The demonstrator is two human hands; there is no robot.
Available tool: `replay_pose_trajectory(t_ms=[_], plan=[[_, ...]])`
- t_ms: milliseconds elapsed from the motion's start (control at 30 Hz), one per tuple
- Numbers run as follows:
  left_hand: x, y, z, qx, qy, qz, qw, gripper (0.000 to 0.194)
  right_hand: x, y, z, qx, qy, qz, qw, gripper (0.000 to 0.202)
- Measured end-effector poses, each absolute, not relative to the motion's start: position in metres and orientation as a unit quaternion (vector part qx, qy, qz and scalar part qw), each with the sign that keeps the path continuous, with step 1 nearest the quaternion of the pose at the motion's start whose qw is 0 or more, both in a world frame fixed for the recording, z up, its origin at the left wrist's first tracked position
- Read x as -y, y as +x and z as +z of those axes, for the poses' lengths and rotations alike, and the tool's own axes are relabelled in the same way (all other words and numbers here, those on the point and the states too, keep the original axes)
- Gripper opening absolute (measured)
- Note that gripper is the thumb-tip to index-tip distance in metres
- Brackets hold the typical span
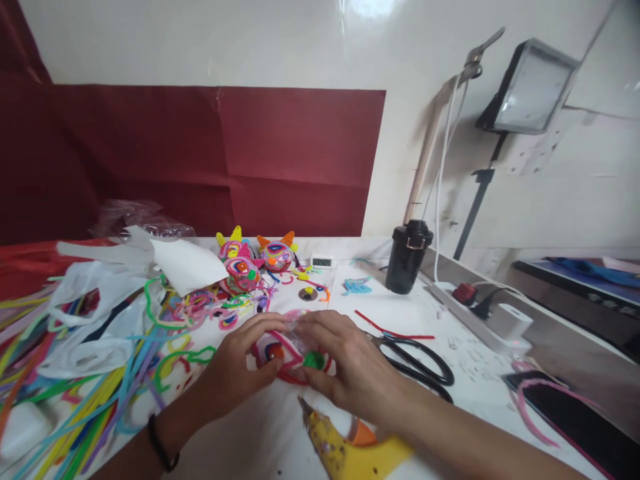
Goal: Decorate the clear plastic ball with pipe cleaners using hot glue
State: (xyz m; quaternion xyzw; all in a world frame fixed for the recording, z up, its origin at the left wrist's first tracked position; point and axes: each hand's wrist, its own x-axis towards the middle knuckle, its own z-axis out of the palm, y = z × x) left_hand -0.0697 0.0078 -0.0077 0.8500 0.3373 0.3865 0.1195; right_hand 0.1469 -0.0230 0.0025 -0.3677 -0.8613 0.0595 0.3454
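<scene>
Both of my hands are wrapped round a rounded craft piece (278, 351) edged in pink and red fuzzy wire, with an orange-and-dark eye and a green spot. My left hand (250, 357) closes on its left side, thumb near the eye. On the opposite side my right hand (345, 353) curls over the top, its thumb by the green spot. My fingers cover much of the piece. Just below lies a yellow glue gun (345, 443), nozzle towards the piece. Black-handled scissors (417, 360) and a red pipe cleaner (395, 332) rest right of my right hand.
Loose pipe cleaners (100, 407) and white plastic bags (95, 320) crowd the left. Finished-looking craft balls (277, 255) stand behind, near a small digital clock (321, 261). A black bottle (407, 260), power strip (480, 320), phone (575, 413) and lamp (535, 87) are on the right.
</scene>
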Motion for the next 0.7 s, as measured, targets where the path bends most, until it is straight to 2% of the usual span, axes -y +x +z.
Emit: replay_pose_trajectory(t_ms=[700], plan=[[-0.027, -0.081, -0.029, -0.320, 0.845, 0.426, 0.041, 0.033, 0.024, 0.143, 0.006, 0.861, -0.379, 0.050, 0.336, 0.048]])
